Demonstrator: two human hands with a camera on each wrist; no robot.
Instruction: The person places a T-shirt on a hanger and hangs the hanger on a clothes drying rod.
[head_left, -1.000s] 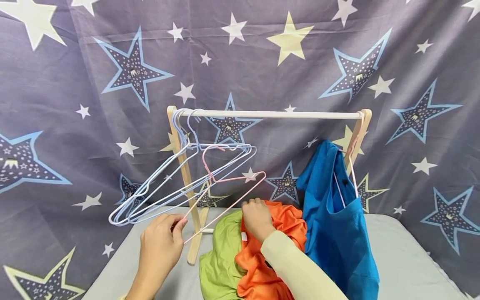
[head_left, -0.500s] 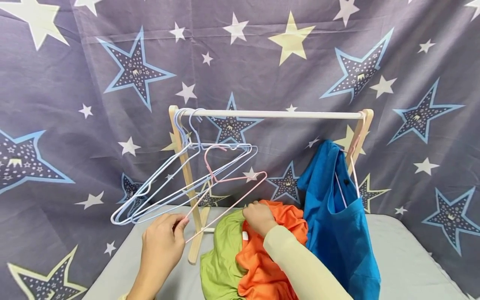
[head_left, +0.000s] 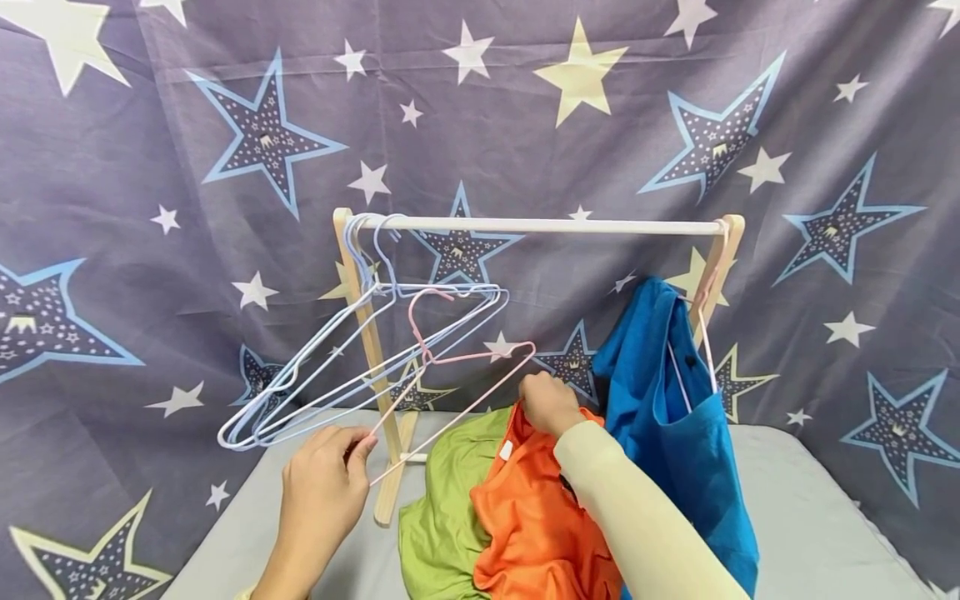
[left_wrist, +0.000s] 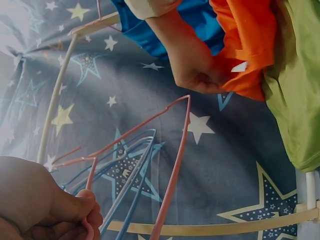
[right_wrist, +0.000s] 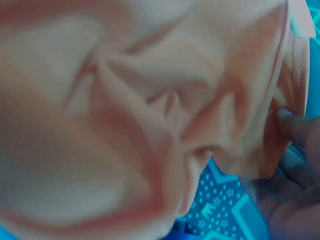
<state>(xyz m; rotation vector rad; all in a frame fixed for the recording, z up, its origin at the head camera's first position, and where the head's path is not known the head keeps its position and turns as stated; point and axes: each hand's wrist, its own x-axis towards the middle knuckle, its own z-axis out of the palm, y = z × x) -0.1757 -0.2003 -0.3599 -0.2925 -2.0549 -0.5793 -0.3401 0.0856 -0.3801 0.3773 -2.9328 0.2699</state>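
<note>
My left hand (head_left: 322,475) pinches one side of a pink hanger (head_left: 480,398), whose hook points up and whose far corner reaches toward the orange garment (head_left: 536,525). That garment has a small white tag and lies bunched. My right hand (head_left: 549,402) grips its upper edge and lifts a fold; in the right wrist view, thumb and fingers (right_wrist: 295,185) close on the cloth (right_wrist: 150,125). Beside it on the left lies a crumpled green garment (head_left: 450,500). The hanger's corner is near my right hand but apart from it in the left wrist view.
A small rack with a white rail (head_left: 555,225) and wooden legs (head_left: 372,358) stands behind. Several blue and white hangers (head_left: 300,375) hang at its left end. A blue garment (head_left: 675,450) hangs on a pink hanger at the right. A star-patterned cloth forms the backdrop.
My right hand has moved right and slightly up, drawing the orange garment's edge with it, so the cloth is more spread. My left hand and the pink hanger have barely moved.
</note>
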